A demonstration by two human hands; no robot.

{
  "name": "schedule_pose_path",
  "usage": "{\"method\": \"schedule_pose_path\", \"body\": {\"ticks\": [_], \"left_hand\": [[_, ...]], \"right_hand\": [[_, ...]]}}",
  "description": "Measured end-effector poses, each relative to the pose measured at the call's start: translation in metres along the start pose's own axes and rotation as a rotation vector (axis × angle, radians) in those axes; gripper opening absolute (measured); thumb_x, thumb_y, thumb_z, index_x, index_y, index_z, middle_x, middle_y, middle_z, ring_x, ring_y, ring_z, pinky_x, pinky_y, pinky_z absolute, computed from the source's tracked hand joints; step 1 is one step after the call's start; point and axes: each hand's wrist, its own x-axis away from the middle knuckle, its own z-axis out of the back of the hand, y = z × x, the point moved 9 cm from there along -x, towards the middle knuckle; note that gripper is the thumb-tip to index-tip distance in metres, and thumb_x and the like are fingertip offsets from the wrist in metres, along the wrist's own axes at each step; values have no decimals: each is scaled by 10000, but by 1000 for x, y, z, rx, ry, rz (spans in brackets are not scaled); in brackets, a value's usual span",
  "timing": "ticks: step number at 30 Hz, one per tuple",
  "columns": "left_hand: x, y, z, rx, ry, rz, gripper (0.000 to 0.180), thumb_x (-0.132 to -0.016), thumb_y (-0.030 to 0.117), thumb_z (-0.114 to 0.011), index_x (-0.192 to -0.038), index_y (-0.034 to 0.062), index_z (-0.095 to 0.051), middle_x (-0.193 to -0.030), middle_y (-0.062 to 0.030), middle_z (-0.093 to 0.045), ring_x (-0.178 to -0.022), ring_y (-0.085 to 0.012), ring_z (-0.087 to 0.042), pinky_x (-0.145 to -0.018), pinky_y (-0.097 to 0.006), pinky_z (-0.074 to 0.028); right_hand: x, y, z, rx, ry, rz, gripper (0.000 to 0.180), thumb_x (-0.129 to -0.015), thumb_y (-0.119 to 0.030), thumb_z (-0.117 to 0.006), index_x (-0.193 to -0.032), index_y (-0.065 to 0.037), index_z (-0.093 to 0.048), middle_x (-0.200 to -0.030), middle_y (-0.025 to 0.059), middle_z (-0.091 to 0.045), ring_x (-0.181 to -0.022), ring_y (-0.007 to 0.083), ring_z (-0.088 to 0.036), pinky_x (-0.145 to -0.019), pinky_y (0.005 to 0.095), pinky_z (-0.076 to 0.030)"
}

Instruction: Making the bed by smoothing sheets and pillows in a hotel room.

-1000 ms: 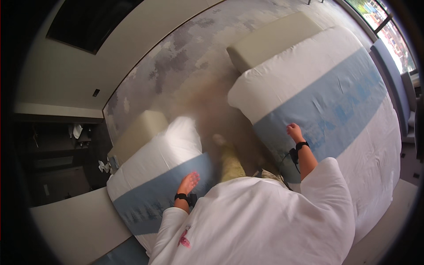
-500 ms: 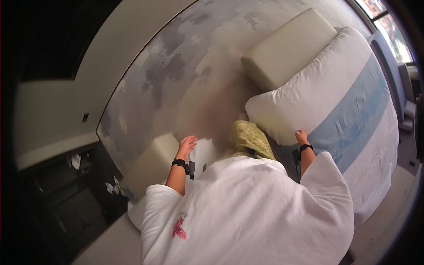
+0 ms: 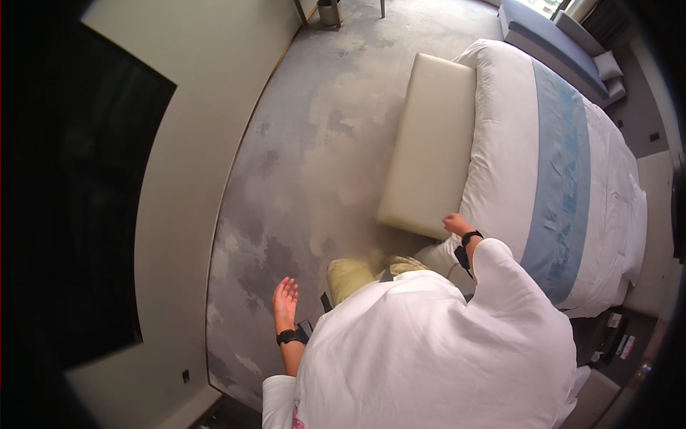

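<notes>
My left hand [image 3: 285, 303] is held out over the grey patterned carpet [image 3: 275, 193], palm up with its fingers stretched and nothing in it. Fingers curled in, my right hand [image 3: 456, 224] appears beside the near corner of a long cream bench [image 3: 432, 143]; I see nothing in it. From this view I cannot tell whether it touches the bench. Past the bench, a bed with white bedding [image 3: 500, 136] has a blue runner [image 3: 561, 164] across it. Both my wrists wear black bands.
A large dark screen [image 3: 86, 193] is on the pale wall [image 3: 179, 164] to my left. At the far end are a small bin [image 3: 329, 13] and a blue-grey sofa [image 3: 554, 50] with a white cushion [image 3: 608, 65]. A dark bedside surface [image 3: 636, 329] holds small items.
My view has turned right, and the bench now runs away from me along the bed. The dark screen fills more of the left side. The pale block near my left hand is gone from view.
</notes>
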Motion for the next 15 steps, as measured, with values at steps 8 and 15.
{"method": "schedule_pose_path", "body": {"ticks": [8, 15], "left_hand": [[-180, 122, 1, -53, 18, 181, 311, -841, 247, -475, -1098, 77, -517, -1059, -26, -540, -927, -157, -509, -776, -266, -393], [-379, 245, -124, -443, -215, 147, 265, -871, 261, -445, -1039, 82, -544, -938, -31, -607, -768, -134, -572, -636, -234, -425]], "right_hand": [[-143, -147, 109, -707, 187, -145, 234, -813, -141, -474, -965, 0, -584, -773, 85, -610, -689, 148, -580, -634, 279, -474], [-88, -67, 24, -720, 63, -827, 233, -798, -206, -487, -897, -28, -600, -709, 110, -624, -620, 196, -605, -551, 331, -463]]}}
